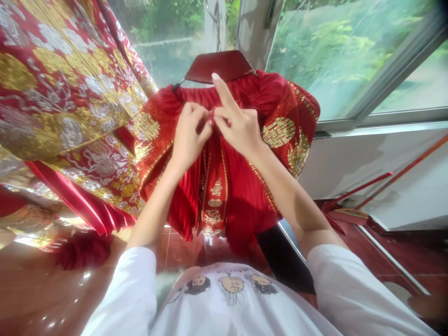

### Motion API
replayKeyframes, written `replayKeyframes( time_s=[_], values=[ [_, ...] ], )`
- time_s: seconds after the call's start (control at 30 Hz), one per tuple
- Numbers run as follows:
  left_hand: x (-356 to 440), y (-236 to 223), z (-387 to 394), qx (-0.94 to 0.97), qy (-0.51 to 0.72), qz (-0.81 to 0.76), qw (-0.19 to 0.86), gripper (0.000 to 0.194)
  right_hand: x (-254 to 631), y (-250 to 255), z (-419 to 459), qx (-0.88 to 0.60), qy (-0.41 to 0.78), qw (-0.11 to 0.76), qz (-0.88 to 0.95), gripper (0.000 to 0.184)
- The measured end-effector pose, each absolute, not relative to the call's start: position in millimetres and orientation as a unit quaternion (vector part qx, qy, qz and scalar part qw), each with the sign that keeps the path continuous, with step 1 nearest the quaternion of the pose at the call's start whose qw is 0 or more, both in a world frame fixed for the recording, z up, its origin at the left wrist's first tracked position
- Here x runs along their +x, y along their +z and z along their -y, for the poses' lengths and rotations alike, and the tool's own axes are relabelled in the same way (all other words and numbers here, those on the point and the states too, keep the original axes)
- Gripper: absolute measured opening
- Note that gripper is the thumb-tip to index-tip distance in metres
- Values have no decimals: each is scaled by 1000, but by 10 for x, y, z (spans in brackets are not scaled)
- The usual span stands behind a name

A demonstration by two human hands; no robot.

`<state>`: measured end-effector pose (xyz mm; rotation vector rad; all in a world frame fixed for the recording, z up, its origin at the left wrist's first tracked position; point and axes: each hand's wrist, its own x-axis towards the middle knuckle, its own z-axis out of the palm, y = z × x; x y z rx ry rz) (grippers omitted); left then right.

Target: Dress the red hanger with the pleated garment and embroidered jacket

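Garment in red with gold embroidery (pixel 241 200) hangs at the centre of the frame, its gathered waist just below the dark red board of a hanger (pixel 222 65) whose hook rises at the top. Hanging seems done: a black clip (pixel 176 87) grips the waist at its upper left, and the pleats and embroidered panels drop freely. What looks unfinished is the small red strip (pixel 211 115) at the middle of the waist. The left hand (pixel 191 133) has its thumb and fingertips pinched together at that strip; the right hand (pixel 241 123) curls its lower fingers and thumb on it too, with the index finger pointing up. Whether the strip is tied, looped or loose cannot be told, as the fingers cover most of it. Another embroidered garment (pixel 38 88) fills the upper left, apart from both hands
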<state>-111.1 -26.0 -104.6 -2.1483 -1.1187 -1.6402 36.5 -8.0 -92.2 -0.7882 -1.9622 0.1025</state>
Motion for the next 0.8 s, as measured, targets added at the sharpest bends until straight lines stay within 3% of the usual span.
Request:
replayKeyframes(
  time_s=[0.37, 0.6, 0.8],
  values=[
    [-1327, -1104, 402, -703, -558, 409, 162, 19, 468, -993, 112, -364, 27, 550, 751, 66],
    [-1174, -1070, 359, -648, -659, 382, 2, 20, 454, -935, 83, -294, 117, 605, 730, 73],
    [-1223, -960, 273, -671, -635, 355, -144, 33, 543, -861, 33, -305, 196, 578, 731, 69]
  ],
)
